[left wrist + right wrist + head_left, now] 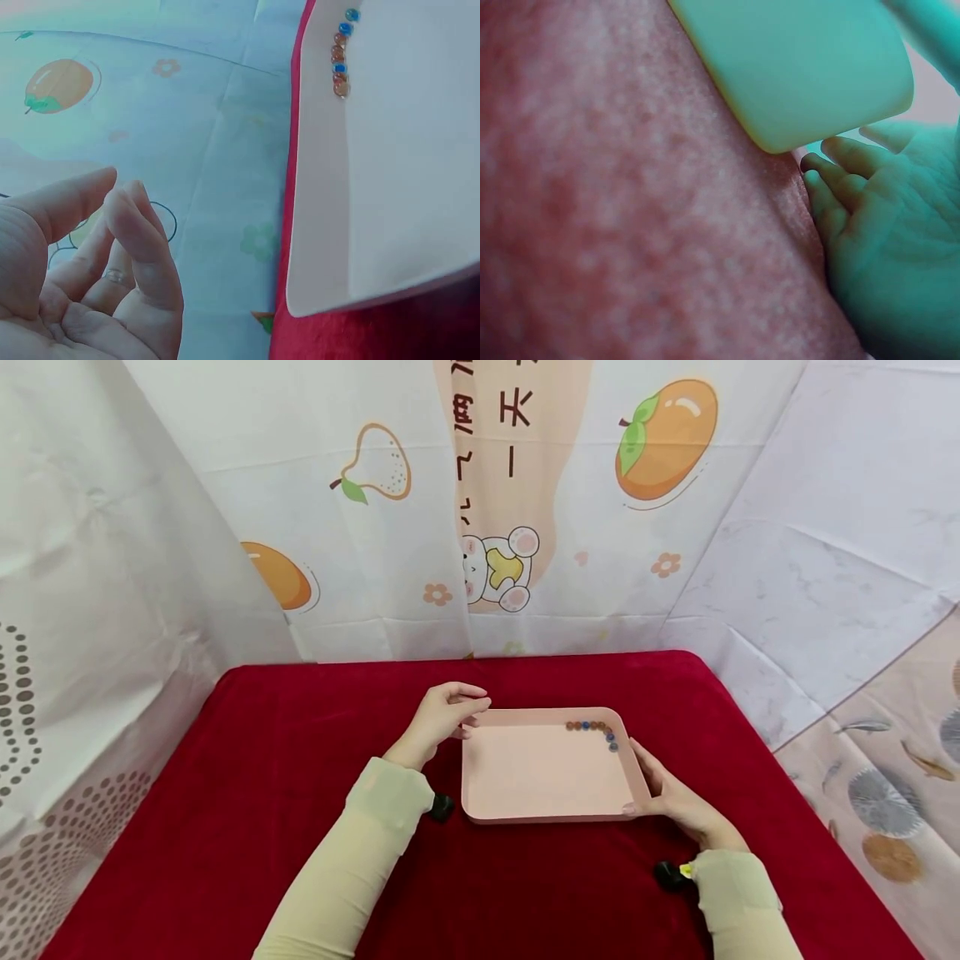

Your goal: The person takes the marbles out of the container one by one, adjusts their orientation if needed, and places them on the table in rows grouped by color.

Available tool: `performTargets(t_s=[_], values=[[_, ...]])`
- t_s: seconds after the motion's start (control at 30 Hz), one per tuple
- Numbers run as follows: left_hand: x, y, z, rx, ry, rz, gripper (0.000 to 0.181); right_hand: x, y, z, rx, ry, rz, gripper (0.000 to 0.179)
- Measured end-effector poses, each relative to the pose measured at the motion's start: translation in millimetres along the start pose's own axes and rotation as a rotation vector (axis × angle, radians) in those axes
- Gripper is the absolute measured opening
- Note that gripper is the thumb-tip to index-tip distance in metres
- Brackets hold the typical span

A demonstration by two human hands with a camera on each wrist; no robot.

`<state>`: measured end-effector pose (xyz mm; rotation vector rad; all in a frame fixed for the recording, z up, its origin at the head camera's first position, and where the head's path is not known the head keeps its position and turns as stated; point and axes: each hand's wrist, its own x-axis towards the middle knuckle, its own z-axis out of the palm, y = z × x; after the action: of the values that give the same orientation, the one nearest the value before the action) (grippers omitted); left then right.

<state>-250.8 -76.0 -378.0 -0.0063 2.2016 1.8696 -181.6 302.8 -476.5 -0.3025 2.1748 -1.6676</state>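
A shallow pale pink tray [540,781] with rounded corners sits on the red cloth. Several small glass marbles [586,726], brown and blue, line up along its far wall and bend round the far right corner. My right hand [678,800] holds the tray's right side, thumb at the near right corner and fingers along the outer wall. Over the tray's far left corner is my left hand [444,717], its fingers loosely bent. In the left wrist view that hand [112,277] shows a small gap between thumb and fingertips, with nothing in it.
Red velvety cloth [300,760] covers the table all round the tray. Behind it hangs a white curtain [390,552] with fruit prints, and more patterned sheets hang at left and right. A black device [442,808] is strapped at the left wrist, another [670,876] at the right.
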Motion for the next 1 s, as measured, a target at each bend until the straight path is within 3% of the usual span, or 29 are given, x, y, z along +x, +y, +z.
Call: performTargets(t_s=[0.37, 1.0], values=[[9.8, -2.0, 14.0, -0.078, -0.048, -0.036, 0.028, 0.5, 1.2, 0.7, 0.006, 0.006, -0.011, 0.113], [31.1, -4.4, 42.8, -0.087, -0.14, -0.106, 0.035, 0.6, 0.5, 1.5, 0.015, 0.007, -0.006, 0.112]])
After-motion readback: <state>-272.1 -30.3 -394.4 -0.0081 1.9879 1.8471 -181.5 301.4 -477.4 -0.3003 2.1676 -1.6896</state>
